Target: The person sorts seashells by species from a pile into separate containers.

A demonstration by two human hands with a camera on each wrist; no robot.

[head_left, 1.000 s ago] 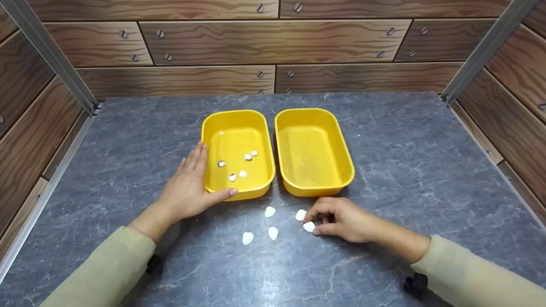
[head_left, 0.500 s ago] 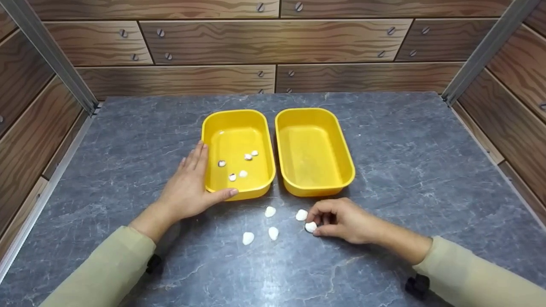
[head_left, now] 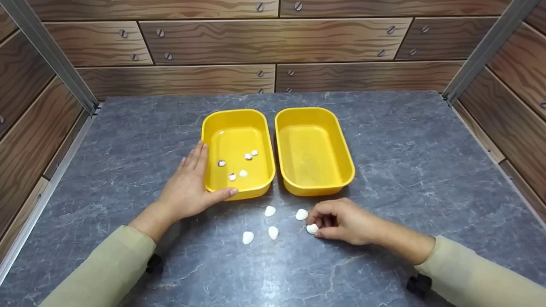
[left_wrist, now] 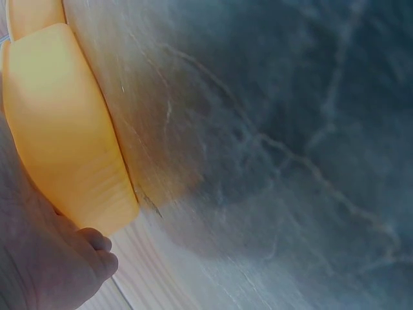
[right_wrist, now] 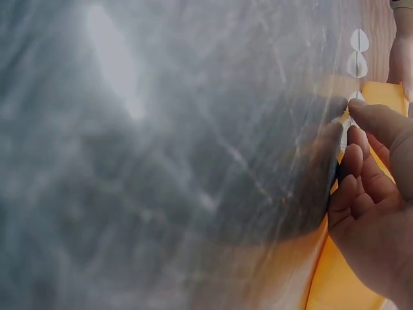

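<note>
My right hand (head_left: 347, 222) pinches a small white seashell (head_left: 312, 229) between thumb and fingers, low over the table. Just beyond its fingertips lies another white seashell (head_left: 301, 214). My left hand (head_left: 185, 186) rests along the left yellow tub (head_left: 232, 140), its fingers straight against the side and the thumb over the front rim. Inside that tub are several small shells, some with dark markings. In the left wrist view, the hand (left_wrist: 55, 265) touches the wall of the yellow tub (left_wrist: 64, 123). The right wrist view shows the curled fingers close to the tabletop.
A second yellow tub (head_left: 311, 155) stands right beside the first, with nothing visible inside. Three more white shells, one of them this seashell (head_left: 248, 237), lie in front of the tubs. Wood-patterned panels (head_left: 273, 42) enclose the grey marbled table (head_left: 140, 128) behind and at both sides.
My right hand and the pinched shell have shifted slightly right and toward me, away from the neighbouring shell. The left hand has stayed put on the tub.
</note>
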